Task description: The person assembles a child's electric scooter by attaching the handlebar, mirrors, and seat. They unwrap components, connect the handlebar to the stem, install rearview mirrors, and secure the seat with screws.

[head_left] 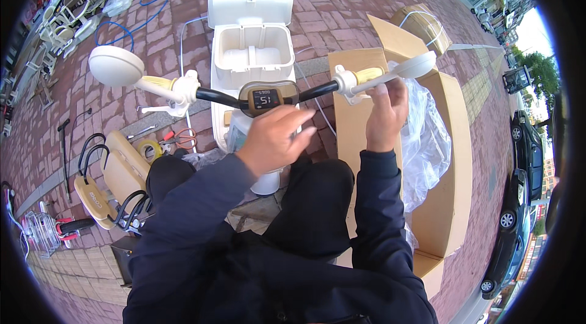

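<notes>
In front of me stands a white electric scooter (221, 89) with black handlebars (218, 98). Its small dash display (266, 99) is lit. Just on my side of the display hovers my left hand (278, 141), open, its fingers stretched toward the right and holding nothing. At the right handlebar end my right hand (387, 113) is closed, fingertips against the underside of the mirror stem (370, 83); what lies between them is hidden. A round white mirror (417, 65) tops that stem, and its twin mirror (116, 65) is on the left. A brake lever (155, 109) shows beside the left grip (157, 82).
On my right an opened cardboard box (455, 159) holds clear plastic wrap (425, 141). Tan seat parts (122, 162), yellow tape (149, 150) and red-handled scissors (183, 138) lie left on the brick paving. A second carton (427, 25) stands behind. Cars (511, 226) are parked far right.
</notes>
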`<state>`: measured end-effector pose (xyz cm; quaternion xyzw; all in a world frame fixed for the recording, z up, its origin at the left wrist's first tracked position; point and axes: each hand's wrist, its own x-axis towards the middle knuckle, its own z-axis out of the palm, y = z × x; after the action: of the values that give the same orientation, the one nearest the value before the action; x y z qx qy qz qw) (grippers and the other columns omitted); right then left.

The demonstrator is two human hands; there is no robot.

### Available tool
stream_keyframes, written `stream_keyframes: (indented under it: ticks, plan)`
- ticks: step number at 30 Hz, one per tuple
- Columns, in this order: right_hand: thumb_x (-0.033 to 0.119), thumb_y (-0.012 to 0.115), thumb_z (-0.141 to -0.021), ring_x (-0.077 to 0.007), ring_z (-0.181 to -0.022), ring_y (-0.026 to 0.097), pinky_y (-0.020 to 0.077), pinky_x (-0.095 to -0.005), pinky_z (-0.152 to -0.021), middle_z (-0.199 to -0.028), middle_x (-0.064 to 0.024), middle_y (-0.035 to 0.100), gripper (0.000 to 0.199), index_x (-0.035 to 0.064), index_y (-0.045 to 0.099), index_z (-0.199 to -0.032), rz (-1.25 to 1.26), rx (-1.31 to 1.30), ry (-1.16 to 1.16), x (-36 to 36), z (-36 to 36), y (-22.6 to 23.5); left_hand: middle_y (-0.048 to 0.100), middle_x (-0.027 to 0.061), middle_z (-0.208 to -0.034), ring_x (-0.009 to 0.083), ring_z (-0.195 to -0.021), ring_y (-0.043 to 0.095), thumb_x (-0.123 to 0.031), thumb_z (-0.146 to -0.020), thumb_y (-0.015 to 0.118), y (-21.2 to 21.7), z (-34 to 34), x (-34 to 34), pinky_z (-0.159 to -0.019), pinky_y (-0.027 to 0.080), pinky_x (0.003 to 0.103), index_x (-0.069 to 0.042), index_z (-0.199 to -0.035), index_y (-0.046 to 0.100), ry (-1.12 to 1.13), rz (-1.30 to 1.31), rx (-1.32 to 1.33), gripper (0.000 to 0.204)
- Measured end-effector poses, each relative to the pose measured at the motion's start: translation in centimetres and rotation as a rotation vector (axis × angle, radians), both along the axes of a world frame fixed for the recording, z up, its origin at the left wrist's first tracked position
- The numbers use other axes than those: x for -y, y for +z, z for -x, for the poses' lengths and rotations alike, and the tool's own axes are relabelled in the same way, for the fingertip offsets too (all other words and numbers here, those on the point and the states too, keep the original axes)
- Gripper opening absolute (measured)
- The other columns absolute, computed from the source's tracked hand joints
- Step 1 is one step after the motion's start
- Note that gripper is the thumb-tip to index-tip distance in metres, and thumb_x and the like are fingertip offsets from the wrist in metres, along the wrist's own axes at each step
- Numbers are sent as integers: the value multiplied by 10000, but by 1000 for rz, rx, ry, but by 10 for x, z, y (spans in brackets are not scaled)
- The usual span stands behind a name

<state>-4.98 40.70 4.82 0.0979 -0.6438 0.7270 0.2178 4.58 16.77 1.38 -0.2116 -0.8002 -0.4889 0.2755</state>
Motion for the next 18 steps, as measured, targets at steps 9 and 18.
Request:
stream_keyframes:
  ticks: [9,18]
  plan:
    - [281,862,-885,-332,-1221,619,496,-482,-1029,-1383,-237,606,635,16,582,-1390,-1111,490,-501,-71,-60,-112,735,48,-936,103,-775,679,-140,-985,732,-84,-27,147,-727,545,256,69,-1218,683,378,-651,746,317]
    - [531,927,-741,-438,-1126,739,568,-486,-993,-1161,-304,763,848,-85,702,-1278,-1278,1177,-648,-265,-134,-146,727,55,-1041,109,-869,680,-102,-1008,697,-74,-16,129,-773,551,263,32,-1269,641,178,-756,778,298]
